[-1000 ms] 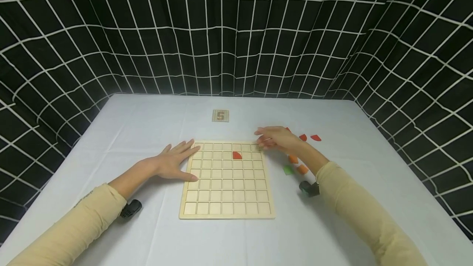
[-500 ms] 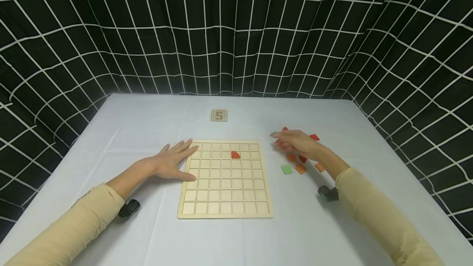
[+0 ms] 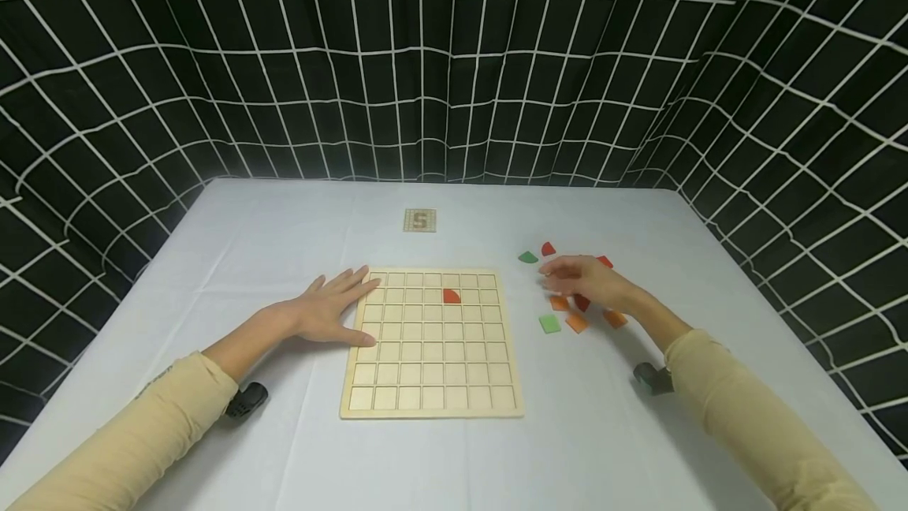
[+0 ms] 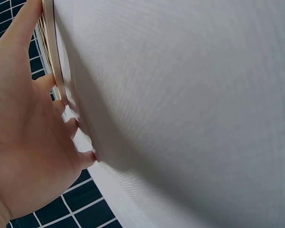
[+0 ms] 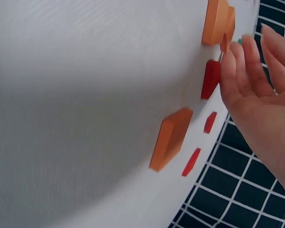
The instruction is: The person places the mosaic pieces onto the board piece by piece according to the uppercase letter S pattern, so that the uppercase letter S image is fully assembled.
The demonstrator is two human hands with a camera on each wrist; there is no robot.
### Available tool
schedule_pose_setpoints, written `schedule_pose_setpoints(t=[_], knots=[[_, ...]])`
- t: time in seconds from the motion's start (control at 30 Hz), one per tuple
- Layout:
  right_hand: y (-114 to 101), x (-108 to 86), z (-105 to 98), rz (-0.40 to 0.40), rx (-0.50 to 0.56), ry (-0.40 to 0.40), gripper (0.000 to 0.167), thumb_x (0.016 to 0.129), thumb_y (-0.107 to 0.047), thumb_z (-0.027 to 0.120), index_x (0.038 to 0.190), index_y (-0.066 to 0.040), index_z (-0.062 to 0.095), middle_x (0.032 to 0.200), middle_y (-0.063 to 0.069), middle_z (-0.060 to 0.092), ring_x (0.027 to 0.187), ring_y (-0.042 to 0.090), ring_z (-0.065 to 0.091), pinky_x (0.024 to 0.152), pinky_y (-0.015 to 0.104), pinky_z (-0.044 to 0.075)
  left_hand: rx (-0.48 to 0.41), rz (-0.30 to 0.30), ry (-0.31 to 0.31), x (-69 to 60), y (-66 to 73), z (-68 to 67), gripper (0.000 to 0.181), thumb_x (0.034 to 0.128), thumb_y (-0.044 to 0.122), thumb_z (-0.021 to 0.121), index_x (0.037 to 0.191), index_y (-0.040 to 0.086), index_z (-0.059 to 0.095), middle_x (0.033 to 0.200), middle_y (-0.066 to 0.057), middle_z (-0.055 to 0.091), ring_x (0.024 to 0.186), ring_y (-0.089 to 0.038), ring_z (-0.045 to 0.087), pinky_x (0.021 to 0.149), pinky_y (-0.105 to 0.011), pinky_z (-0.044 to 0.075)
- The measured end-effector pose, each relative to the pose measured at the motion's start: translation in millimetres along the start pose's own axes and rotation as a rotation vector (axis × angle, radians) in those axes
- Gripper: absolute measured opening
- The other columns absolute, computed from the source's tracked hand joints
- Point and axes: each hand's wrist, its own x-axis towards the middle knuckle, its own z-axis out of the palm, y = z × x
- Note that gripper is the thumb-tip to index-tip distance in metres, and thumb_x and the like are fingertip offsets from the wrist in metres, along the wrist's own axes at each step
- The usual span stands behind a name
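A pale wooden grid board (image 3: 434,351) lies on the white cloth, with one red piece (image 3: 451,296) in a cell of its second row. My left hand (image 3: 322,314) rests spread on the board's left edge; its fingers also show at that edge in the left wrist view. Over the loose pieces right of the board is my right hand (image 3: 583,277), fingers loosely bent, nothing visibly held. Around it lie a dark green piece (image 3: 528,257), a red piece (image 3: 548,248), a light green square (image 3: 549,324) and several orange pieces (image 3: 577,323). The right wrist view shows red pieces (image 5: 211,80) beside the hand.
Behind the board lies a small square card (image 3: 420,220) with a brown figure on it. Black curtains with a white grid (image 3: 426,61) stand around the table's back and sides. A dark wrist device (image 3: 247,400) shows by the left sleeve.
My right hand has moved right from the board's upper right corner to the pieces. The dark green piece, at its fingertips half a second ago, lies on the cloth. My left hand stays put.
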Motion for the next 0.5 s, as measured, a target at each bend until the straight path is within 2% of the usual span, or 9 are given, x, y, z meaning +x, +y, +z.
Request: schedule_pose_setpoints(t=[0.13,0.27,0.4,0.5], knots=[[3.9,-2.0,-1.0,-0.083,-0.087,0.012,0.036,0.090,-0.009,0.066,0.125,-0.004,0.060,0.114,0.013,0.062,0.104,0.028,0.055,0.090,0.037,0.049,0.000,-0.001,-0.005,0.2,0.2,-0.2,0.104,0.0786,0.071,0.058,0.154,0.013,0.015,0.159,-0.013,0.000,0.143,-0.035,0.001,0.109,-0.061,-0.002],[7.3,-3.6,-1.9,-0.124,-0.159,0.006,0.037,0.085,-0.006,0.072,0.121,-0.005,0.063,0.106,0.009,0.063,0.096,0.025,0.057,0.077,0.026,0.052,0.003,-0.002,-0.003,0.2,0.4,-0.3,0.104,0.0785,0.071,0.058,0.154,0.013,0.015,0.159,-0.013,0.001,0.143,-0.036,0.001,0.109,-0.061,-0.002],[9.3,-4.8,-2.8,-0.155,-0.171,-0.023,0.039,0.082,-0.005,0.074,0.120,-0.004,0.063,0.104,0.008,0.063,0.093,0.026,0.055,0.068,0.026,0.052,0.003,0.000,-0.001,0.3,0.2,-0.4,0.104,0.0785,0.070,0.058,0.154,0.013,0.015,0.159,-0.013,0.001,0.143,-0.036,0.001,0.109,-0.062,-0.002],[9.6,-5.4,-3.2,-0.175,-0.179,-0.055,0.038,0.082,-0.003,0.074,0.119,-0.004,0.064,0.104,0.008,0.063,0.091,0.025,0.055,0.068,0.028,0.052,-0.002,-0.001,-0.003,0.1,0.7,-0.7,0.104,0.0785,0.070,0.059,0.154,0.013,0.016,0.159,-0.013,0.001,0.143,-0.036,0.001,0.109,-0.062,-0.002]])
